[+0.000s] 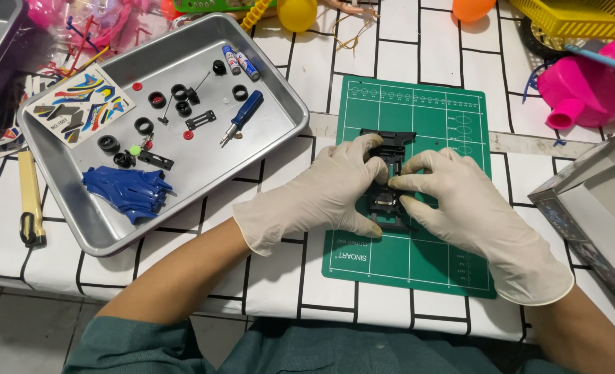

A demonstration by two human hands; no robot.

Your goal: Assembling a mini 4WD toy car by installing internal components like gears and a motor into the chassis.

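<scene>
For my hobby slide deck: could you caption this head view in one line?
Gloved left hand and right hand hold a black toy-car chassis over a green cutting mat, beside a metal tray of parts.

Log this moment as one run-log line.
left hand: grips black toy car chassis | right hand: pinches its middle | surface: green cutting mat | nearby: metal tray, blue screwdriver

A grid-patterned white table (404, 41) bears a green cutting mat (425, 263) and metal tray (280, 90).

left hand (314, 197) – cream latex glove | right hand (474, 215) – same | sleeves – dark green, pushed up
</scene>
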